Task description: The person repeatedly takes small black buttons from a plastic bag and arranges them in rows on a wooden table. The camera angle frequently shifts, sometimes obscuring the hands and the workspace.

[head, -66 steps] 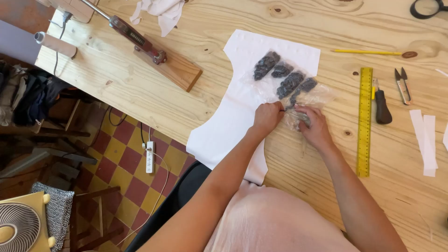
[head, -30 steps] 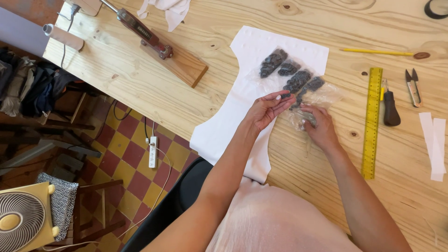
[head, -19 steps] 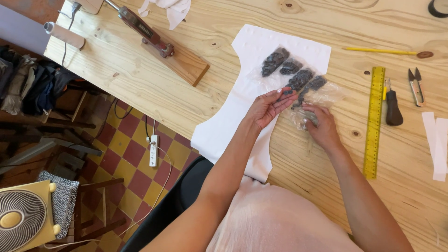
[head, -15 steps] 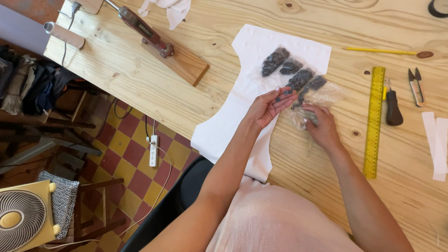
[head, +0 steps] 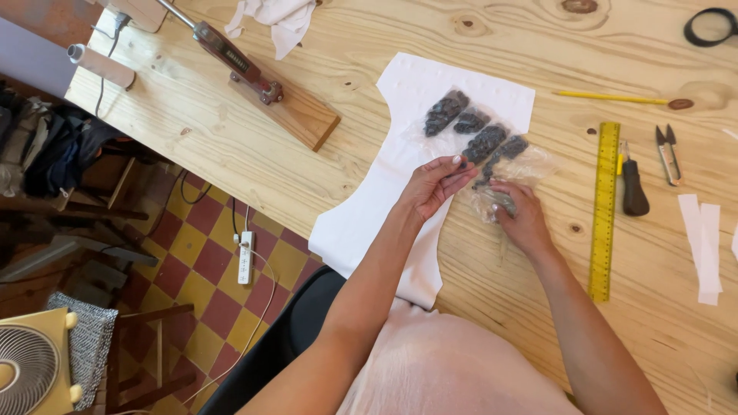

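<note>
A white cut piece of fabric (head: 361,230) lies on the wooden table (head: 192,138). Several clear plastic bags of small dark pieces (head: 470,131) rest on its upper part. My left hand (head: 437,184) lies on the fabric, fingers stretched toward one of the bags. My right hand (head: 520,217) pinches the lower end of a clear bag (head: 523,165) at the fabric's right edge.
A yellow ruler (head: 604,207), a dark-handled tool (head: 634,188), thread snips (head: 667,152) and white paper strips (head: 701,246) lie to the right. A yellow pencil (head: 615,98) is behind. A lever tool on a wooden block (head: 288,111) stands at left. A power strip (head: 246,257) lies on the tiled floor.
My left hand has let go of the bag end and opened, its fingers now stretched flat toward the bags. My right hand still holds the clear bag.
</note>
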